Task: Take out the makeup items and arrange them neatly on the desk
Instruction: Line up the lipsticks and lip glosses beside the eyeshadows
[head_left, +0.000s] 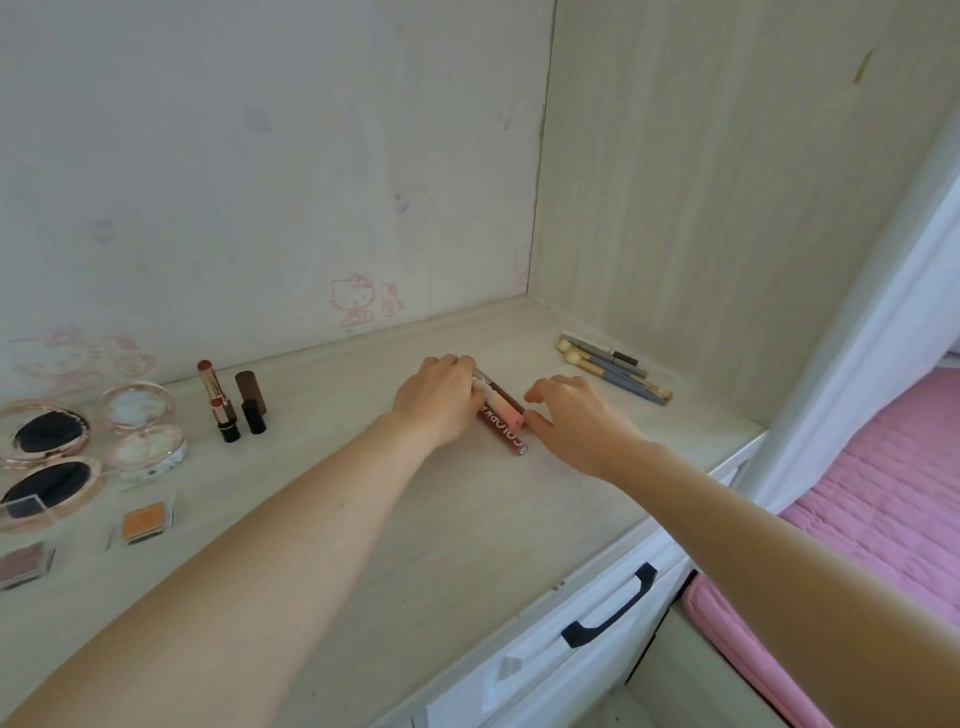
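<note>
Lip gloss tubes (503, 422) lie side by side on the pale wooden desk (441, 519), one dark red with white lettering, one pink. My left hand (439, 397) lies over their far ends, fingers curled round them. My right hand (576, 421) hovers at their right side, thumb tip touching the pink tube's near end, other fingers loosely spread. Several makeup brushes (613, 369) lie in a row near the right wall. Lipsticks (228, 400) stand upright at the left.
Round compacts (140, 426) and open powder cases (47, 457) sit at the far left, with small square eyeshadow pots (143, 522) in front. A white drawer with a black handle (608, 603) is below the desk edge. A pink bed (872, 509) lies to the right.
</note>
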